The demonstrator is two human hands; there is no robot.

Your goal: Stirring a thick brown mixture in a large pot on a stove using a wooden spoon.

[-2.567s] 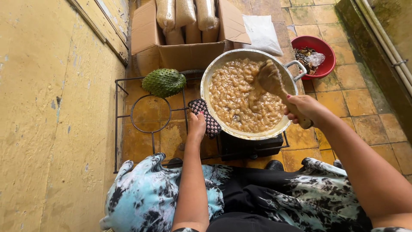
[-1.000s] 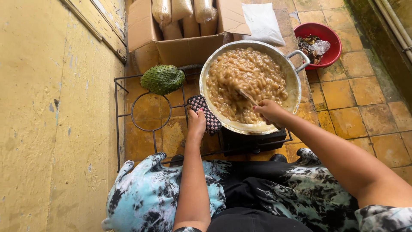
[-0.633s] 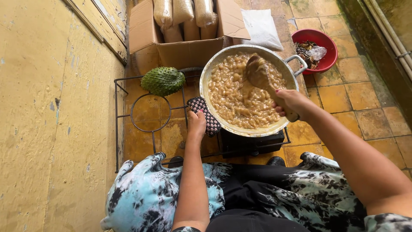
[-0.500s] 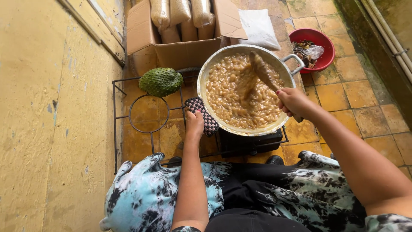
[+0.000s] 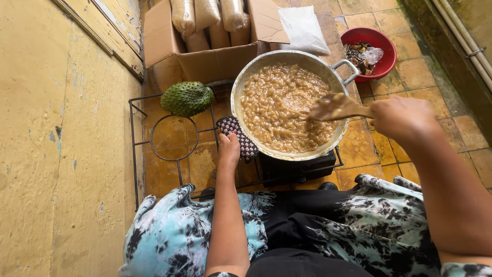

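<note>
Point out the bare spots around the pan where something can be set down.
Free: the empty ring of the wire stand, between the spiky green fruit and the left hand, and the floor tiles beyond the right hand. Crowded: behind the pan, where the cardboard box, white bag and red bowl stand.

Big pan (image 5: 287, 61) fills the middle, w/ the spoon (image 5: 335, 106) held over its right side. Left of the pan, the wire ring (image 5: 171, 136) on the metal frame (image 5: 134, 149) is open, so hands can pass there. The green spiky fruit (image 5: 187, 97) blocks the back of that spot, & the cardboard box (image 5: 215, 61) stands just behind. Yellow wall (image 5: 56, 154) shuts the left side. Floor tiles (image 5: 435, 77) right of the pan are free up to the red bowl (image 5: 382, 41).
</note>
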